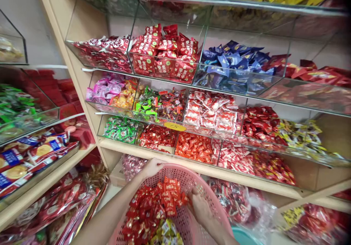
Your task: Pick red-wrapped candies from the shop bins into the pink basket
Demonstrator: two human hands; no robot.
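Note:
A pink plastic basket (189, 175) with a perforated wall stands below the shelves. My left hand (151, 167) is closed over its far left rim. Inside lie red wrapped candies (141, 203), orange-red wrapped candies (170, 194) and yellow-and-white wrapped candies (168, 233). My right hand (201, 208) is inside the basket on the right, beside the orange-red candies. Motion blurs it, and its fingertips are partly hidden, so I cannot tell whether it holds any.
Clear-fronted shelf bins hold orange candies (193, 147), red-and-white candies (211, 110) and blue packets (236, 60). A wooden shelf edge (200, 164) runs just beyond the basket. Bagged sweets (233, 199) and a teal container (245, 236) are at right.

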